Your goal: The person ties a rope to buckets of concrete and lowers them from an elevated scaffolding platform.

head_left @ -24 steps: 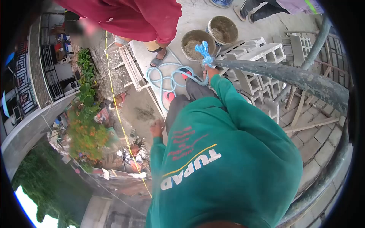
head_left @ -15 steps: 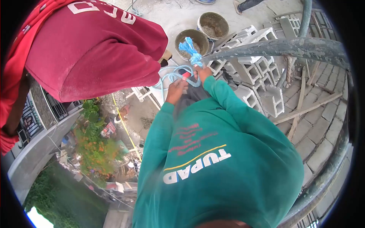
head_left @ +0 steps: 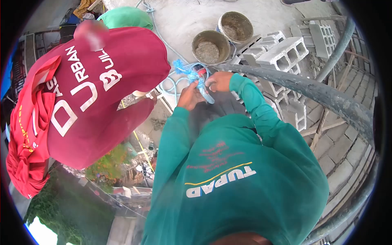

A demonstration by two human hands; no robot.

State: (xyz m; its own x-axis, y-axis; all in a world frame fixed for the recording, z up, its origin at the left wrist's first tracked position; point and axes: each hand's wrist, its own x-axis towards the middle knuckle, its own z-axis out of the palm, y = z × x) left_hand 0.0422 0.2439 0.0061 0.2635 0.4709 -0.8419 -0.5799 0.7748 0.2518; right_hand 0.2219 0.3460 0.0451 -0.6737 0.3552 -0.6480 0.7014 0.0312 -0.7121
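Note:
A light blue rope (head_left: 208, 97) with a frayed, knotted end lies between my two hands, in front of my dark trousers. My left hand (head_left: 190, 96) is closed round the rope just below the frayed knot (head_left: 185, 69). On the right of the rope, my right hand (head_left: 219, 81) has its fingers curled together at the rope's side; whether it grips a strand is too small to tell. Something red (head_left: 201, 72) shows beside the knot. Loose loops of the same rope lie to the left of the knot, and one length runs up across the concrete.
A co-worker in a maroon shirt (head_left: 98, 77) bends at my left, near another in green (head_left: 126, 18). Two buckets (head_left: 211, 47) (head_left: 235, 27) stand ahead. Concrete blocks (head_left: 282, 53) and a metal pipe (head_left: 310, 90) are at the right. A drop with plants lies lower left.
The frayed knot has moved left and down, and my left hand now holds the rope below it. My right hand has shifted slightly right. The maroon-shirted co-worker has moved lower.

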